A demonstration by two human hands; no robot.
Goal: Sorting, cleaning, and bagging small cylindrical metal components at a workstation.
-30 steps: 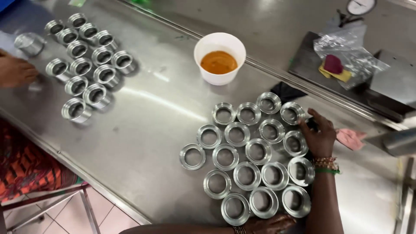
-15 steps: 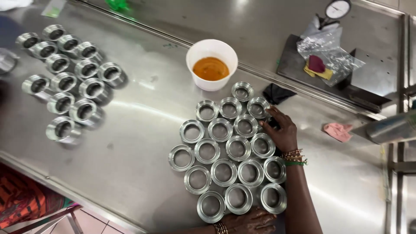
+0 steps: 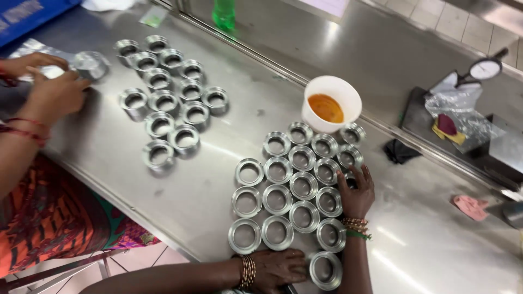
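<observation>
Several small round metal tins (image 3: 301, 185) stand packed in rows on the steel table (image 3: 190, 201) in front of me. My right hand (image 3: 357, 191) rests with spread fingers against the right side of this group, touching the outer tins. Palm down by the table's near edge, my left hand (image 3: 277, 267) lies against the front row, beside a single tin (image 3: 325, 269). Neither hand grips a tin. A white cup (image 3: 348, 93) of orange liquid stands just behind the group.
A second group of tins (image 3: 169, 98) stands to the left. A co-worker's hands (image 3: 52, 92) hold one tin (image 3: 90, 64) there. Behind are a green bottle (image 3: 224, 13), black cloth (image 3: 399, 151), plastic bag (image 3: 463, 117), dial scale (image 3: 485, 69) and pink scrap (image 3: 469, 207).
My right hand has slid from the far right corner of the tin group down its right side. My left hand shows more fully at the front row. The co-worker's hands came into view.
</observation>
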